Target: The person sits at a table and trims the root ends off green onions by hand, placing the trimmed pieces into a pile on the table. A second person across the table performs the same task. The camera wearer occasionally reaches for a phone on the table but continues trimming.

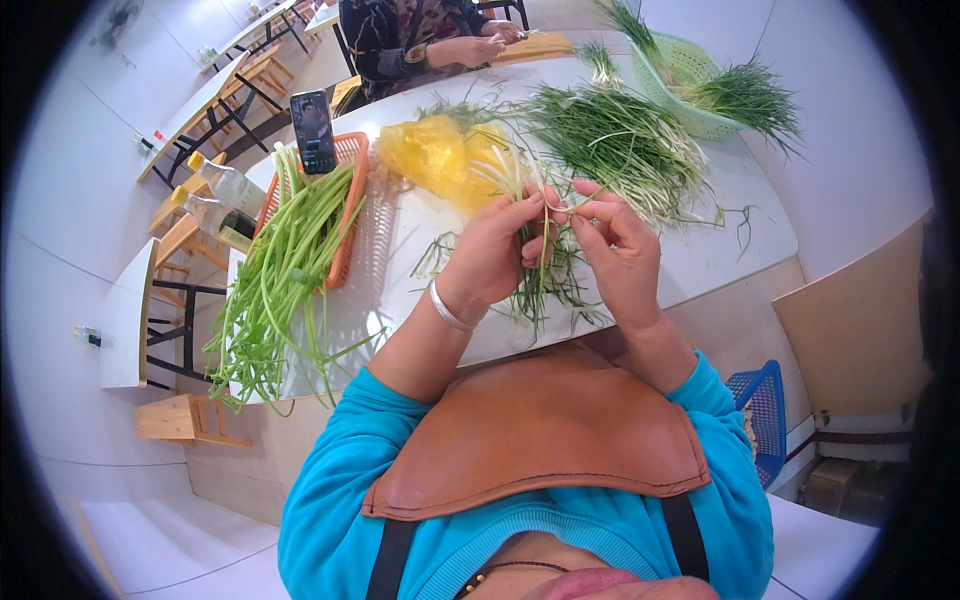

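My left hand [504,236] is closed around a bunch of thin spring onions [534,281], their white ends pointing up and away, their green leaves hanging below the fist. In my right hand [619,236], thumb and forefinger pinch a single strand [574,208] beside that bunch. Loose green trimmings [574,289] lie on the white table [390,300] under both hands. Beyond them is a crumpled yellow plastic bag [427,154]. A large heap of spring onions [607,135] spreads over the table to the right.
At left, an orange plastic basket [351,225] holds long green leafy stalks [292,232], with a phone [313,131] propped above them. Two yellow-capped bottles [225,180] stand beside it. A pale green basket [679,82] with more spring onions sits far right. Across the table, another person's hands [487,46] handle thin stems.
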Available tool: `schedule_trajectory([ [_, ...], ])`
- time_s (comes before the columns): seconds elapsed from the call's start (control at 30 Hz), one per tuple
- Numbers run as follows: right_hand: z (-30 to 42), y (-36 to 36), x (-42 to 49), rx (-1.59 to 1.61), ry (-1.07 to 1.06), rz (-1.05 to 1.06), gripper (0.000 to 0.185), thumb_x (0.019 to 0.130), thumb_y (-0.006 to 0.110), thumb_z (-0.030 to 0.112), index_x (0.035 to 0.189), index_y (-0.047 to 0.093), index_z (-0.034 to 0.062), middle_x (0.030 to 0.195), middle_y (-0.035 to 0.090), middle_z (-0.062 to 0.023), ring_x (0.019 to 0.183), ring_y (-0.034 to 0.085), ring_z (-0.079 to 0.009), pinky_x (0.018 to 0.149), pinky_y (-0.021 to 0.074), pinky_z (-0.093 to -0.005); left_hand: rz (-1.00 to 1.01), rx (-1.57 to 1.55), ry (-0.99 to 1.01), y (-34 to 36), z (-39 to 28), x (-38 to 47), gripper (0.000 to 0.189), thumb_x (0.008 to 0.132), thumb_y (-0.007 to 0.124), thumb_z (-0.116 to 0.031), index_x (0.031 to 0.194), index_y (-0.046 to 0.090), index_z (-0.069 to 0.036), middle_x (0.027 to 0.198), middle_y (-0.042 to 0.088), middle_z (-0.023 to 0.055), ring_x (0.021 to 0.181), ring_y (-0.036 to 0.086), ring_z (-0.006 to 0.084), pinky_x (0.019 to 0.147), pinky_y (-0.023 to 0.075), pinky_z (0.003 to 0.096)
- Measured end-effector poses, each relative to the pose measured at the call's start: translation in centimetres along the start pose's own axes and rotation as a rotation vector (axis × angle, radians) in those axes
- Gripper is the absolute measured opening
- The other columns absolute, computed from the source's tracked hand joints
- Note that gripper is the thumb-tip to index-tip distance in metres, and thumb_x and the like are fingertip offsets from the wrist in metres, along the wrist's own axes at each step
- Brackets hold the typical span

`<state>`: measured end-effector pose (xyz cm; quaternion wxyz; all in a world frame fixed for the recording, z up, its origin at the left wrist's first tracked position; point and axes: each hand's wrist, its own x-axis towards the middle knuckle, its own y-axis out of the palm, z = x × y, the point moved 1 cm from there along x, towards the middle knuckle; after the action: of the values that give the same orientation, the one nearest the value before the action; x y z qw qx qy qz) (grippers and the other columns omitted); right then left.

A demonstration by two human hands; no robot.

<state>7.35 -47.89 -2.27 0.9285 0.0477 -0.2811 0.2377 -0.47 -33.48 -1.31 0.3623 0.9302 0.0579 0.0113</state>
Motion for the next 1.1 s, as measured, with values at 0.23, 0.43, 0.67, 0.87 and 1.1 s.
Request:
schedule_trajectory([
  [0.23, -0.1, -0.3, 0.5, -0.360, -0.578, 0.047, 0.019, 0.076, 0.071, -0.001, 0.093, 0.066, 0.0064, 0.125, 0.063, -0.0150, 0.065, 0.060, -0.0126, 0.054, 0.0456, -0.0233, 0.041, -0.114, -0.127, -1.3, 1.0, 0.5, 0.014, 0.098, 0.051, -0.022, 0.098, 0.058, -0.009, 0.078, 0.061, 0.0017, 0.055, 0.047, 0.0072, 0.051, 0.0402, 0.0228],
  [0.43, 0.5, -1.5, 1.7, -0.731, -0.902, 0.226, 0.021, 0.074, 0.067, 0.009, 0.095, 0.066, 0.0092, 0.121, 0.065, -0.0094, 0.066, 0.061, -0.0152, 0.054, 0.0465, -0.0272, -0.102, 0.040, -0.105, -1.6, 1.8, 0.9, 0.014, 0.098, 0.053, -0.023, 0.097, 0.059, -0.010, 0.072, 0.056, -0.0019, 0.053, 0.045, 0.0070, 0.049, 0.0369, 0.0222],
  [0.67, 1.1, -1.7, 1.7, -0.870, -0.837, 0.342, 0.019, 0.074, 0.066, 0.012, 0.093, 0.065, 0.0101, 0.084, 0.062, -0.0009, 0.065, 0.059, -0.0164, 0.053, 0.0433, -0.0313, -0.210, 0.259, -0.033, -1.6, 2.0, 0.8, 0.018, 0.098, 0.054, -0.025, 0.098, 0.062, -0.008, 0.073, 0.057, -0.0025, 0.052, 0.044, 0.0061, 0.047, 0.0337, 0.0207],
  [0.87, 1.2, -1.8, 1.7, -0.868, -0.788, 0.305, 0.017, 0.075, 0.069, 0.013, 0.091, 0.065, 0.0093, 0.078, 0.061, -0.0009, 0.066, 0.059, -0.0174, 0.054, 0.0424, -0.0319, -0.078, 0.057, -0.210, -1.2, 2.1, 0.7, 0.021, 0.098, 0.055, -0.028, 0.099, 0.061, -0.008, 0.074, 0.057, -0.0024, 0.053, 0.044, 0.0058, 0.047, 0.0338, 0.0207],
  [1.1, 0.8, -1.6, 1.1, -0.865, -0.682, 0.219, 0.017, 0.076, 0.070, 0.014, 0.091, 0.064, 0.0075, 0.074, 0.061, -0.0026, 0.065, 0.060, -0.0206, 0.054, 0.0430, -0.0341, 0.002, 0.104, -0.191, -1.5, 3.0, 0.7, 0.017, 0.096, 0.061, -0.025, 0.098, 0.063, -0.009, 0.075, 0.054, -0.0055, 0.057, 0.041, 0.0047, 0.051, 0.0330, 0.0204],
])
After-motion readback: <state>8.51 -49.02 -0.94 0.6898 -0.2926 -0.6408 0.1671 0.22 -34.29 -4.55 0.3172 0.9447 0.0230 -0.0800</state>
